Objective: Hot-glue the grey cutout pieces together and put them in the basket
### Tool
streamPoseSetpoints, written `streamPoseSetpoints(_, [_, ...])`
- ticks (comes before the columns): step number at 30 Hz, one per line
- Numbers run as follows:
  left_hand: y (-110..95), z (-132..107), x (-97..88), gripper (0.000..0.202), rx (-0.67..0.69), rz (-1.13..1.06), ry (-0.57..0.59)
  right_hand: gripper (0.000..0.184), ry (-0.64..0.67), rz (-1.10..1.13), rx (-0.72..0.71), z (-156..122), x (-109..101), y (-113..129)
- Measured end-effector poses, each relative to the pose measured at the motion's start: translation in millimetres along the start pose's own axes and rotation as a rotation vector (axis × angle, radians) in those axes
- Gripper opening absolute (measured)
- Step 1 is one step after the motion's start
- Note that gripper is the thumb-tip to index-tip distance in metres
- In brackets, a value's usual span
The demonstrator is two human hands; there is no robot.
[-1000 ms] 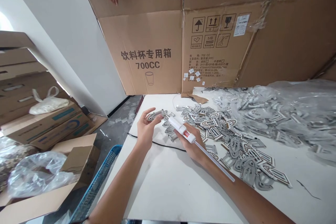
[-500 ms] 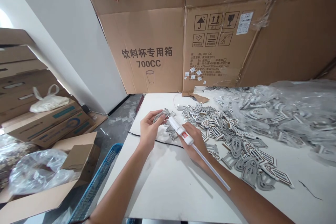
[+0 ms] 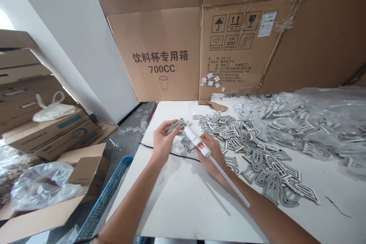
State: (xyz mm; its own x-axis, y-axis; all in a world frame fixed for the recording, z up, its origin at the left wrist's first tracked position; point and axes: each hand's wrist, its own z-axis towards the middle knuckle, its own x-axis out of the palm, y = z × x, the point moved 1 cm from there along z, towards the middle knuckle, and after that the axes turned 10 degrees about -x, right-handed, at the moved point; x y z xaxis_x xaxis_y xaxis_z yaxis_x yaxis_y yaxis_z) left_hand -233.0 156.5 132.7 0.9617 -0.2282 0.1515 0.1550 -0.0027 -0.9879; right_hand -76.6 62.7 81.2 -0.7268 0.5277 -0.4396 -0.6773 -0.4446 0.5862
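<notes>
My left hand [image 3: 163, 143] pinches a grey cut-out piece with a curved outline [image 3: 176, 126], lifted just above the white table [image 3: 177, 202]. My right hand [image 3: 211, 156] grips a white pen-shaped hot glue tool [image 3: 195, 140] with a red window. A long clear glue stick [image 3: 230, 183] runs from its back end over my wrist. The tool's tip points up and left, right by the held piece, though I cannot tell whether they touch. Grey and white cut-out pieces [image 3: 257, 156] lie in a loose pile just right of my right hand.
Clear plastic bags [image 3: 303, 122] with more pieces lie at the back right. A black cable [image 3: 168, 153] crosses the table. Large cardboard cartons stand behind it, and a blue crate [image 3: 110, 187] sits below the left edge. Cartons and plastic fill the floor at left.
My hands have come closer together. The glue tool has swung round, its tip now pointing up and left at the held piece, which has moved slightly right.
</notes>
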Motion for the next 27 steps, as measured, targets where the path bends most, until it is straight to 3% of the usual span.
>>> streamPoseSetpoints(16, [0.0, 0.5, -1.4, 0.040, 0.053, 0.055, -0.021, 0.018, 0.046, -0.027, -0.015, -0.6, -3.7, -1.7])
streamPoseSetpoints(27, [-3.4, 0.9, -9.5, 0.015, 0.343, 0.380, 0.020, 0.019, 0.054, 0.017, 0.018, -4.2, -2.0, -5.3])
